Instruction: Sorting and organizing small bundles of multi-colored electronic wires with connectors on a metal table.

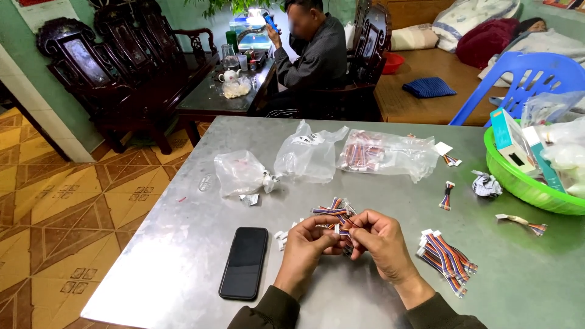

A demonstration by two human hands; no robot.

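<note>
Steel tabletop (183, 274) under my wrists; my left hand (308, 244) and right hand (381, 240) meet above it, fingertips of both pinching 1 striped ribbon cable (336, 214). Black phone (245, 262) lies to the left, finished cable pile (446, 256) right. Farther off, clear bags (308, 155), green basket (518, 183).

Multicolour ribbon cable (339, 214) w/ white connectors, held above table centre.
</note>
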